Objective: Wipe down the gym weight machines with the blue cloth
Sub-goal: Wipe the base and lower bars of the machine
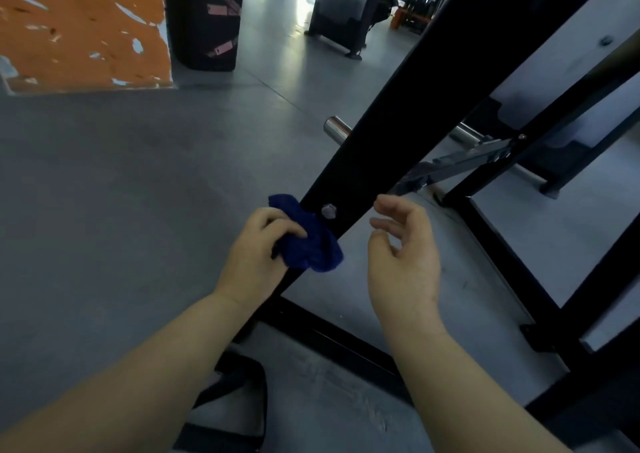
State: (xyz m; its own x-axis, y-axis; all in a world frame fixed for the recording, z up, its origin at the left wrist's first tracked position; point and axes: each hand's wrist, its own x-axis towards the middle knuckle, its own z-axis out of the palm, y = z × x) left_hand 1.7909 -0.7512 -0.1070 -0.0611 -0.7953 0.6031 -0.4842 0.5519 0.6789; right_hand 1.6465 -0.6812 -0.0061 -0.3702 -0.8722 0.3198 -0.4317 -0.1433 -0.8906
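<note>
A black slanted frame bar [408, 92] of a weight machine runs from the upper right down to the floor at centre. My left hand [254, 255] grips a bunched blue cloth [310, 244] and holds it against the lower part of this bar, just below a silver bolt [329, 211]. My right hand [403, 255] hovers to the right of the bar with fingers loosely curved, holding nothing and touching nothing.
More black frame tubes [512, 255] of the machine spread across the floor to the right, with a chrome peg [337, 127] sticking out behind the bar. A black base bar [332, 338] lies below my hands. An orange mat [83, 26] and a black bin [204, 19] stand far left.
</note>
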